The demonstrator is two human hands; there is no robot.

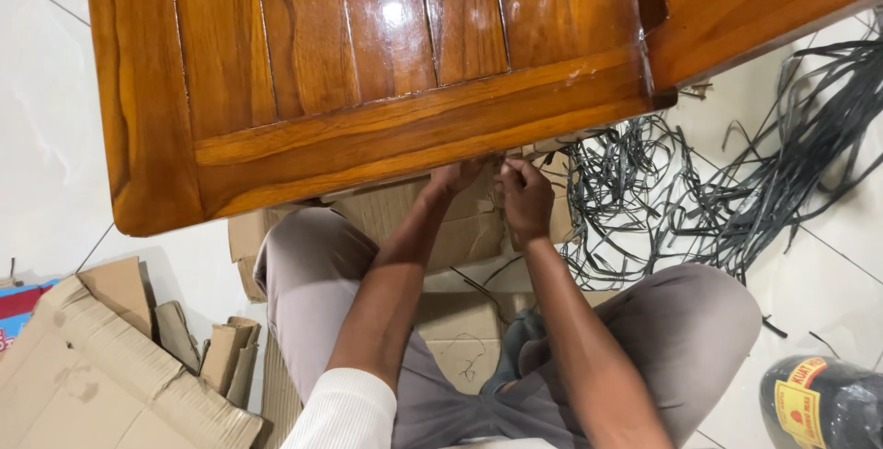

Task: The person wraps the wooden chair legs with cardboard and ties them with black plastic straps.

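Cardboard-wrapped work goes on beneath a glossy brown wooden furniture panel, both hands at its lower edge.

Seated on the white tiled floor, the person's right hand pinches a thin black plastic strap; the left hand presses flattened brown cardboard, fingers partly hidden. Judged mid-strapping, needing a firm pull. Torn cardboard scraps, a black roll and tangled black strapping crowd around; the panel blocks sight.

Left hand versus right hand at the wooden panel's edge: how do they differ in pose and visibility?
The left hand reaches under the wooden panel, fingers mostly hidden; the right hand sits clear of it, fully visible. The right hand is curled, pinching something thin; what the left grips cannot be told. Both work close together over cardboard, beside loose dark strips.
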